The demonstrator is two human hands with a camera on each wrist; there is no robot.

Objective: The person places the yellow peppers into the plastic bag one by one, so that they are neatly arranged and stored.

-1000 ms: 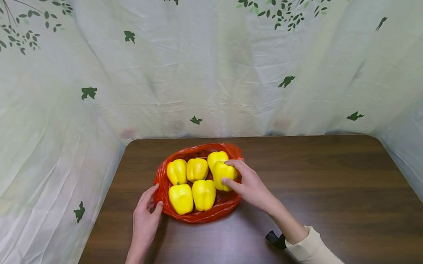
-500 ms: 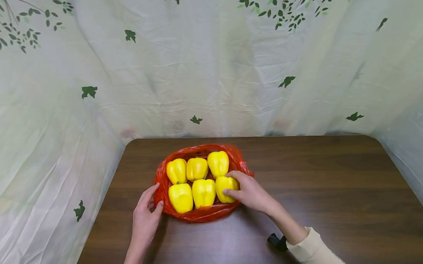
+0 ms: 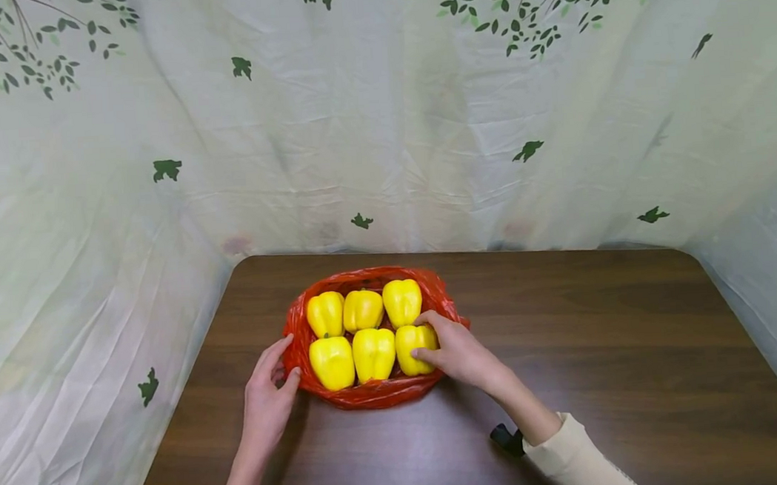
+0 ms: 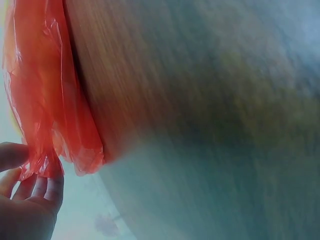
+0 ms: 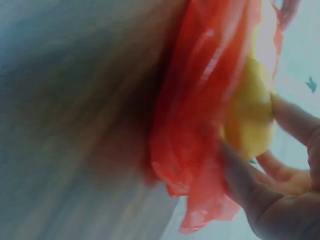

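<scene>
A red plastic bag [image 3: 385, 398] lies spread out on the table, its mouth turned wide. Several yellow bell peppers [image 3: 332, 364] stand inside it in two rows, stems partly visible. At the bag's left edge my left hand [image 3: 267, 394] pinches the plastic; the left wrist view shows thumb and fingers around a gathered bit of the bag [image 4: 45, 75]. My right hand [image 3: 458, 349] grips the front-right bell pepper [image 3: 406, 344] between thumb and fingers, down among the others. In the right wrist view this bell pepper [image 5: 250, 110] rises above the bag's side.
The brown wooden table [image 3: 602, 348] reaches right and forward of the bag. A pale curtain [image 3: 421, 122] with leaf prints hangs behind and at both sides. A black band piece [image 3: 506, 441] sits at my right wrist, beside a cream sleeve [image 3: 575, 457].
My right hand has lowered its bell pepper toward me into the front row's right end, uncovering the one behind. The bag's right edge has spread outward. My left hand has stayed put.
</scene>
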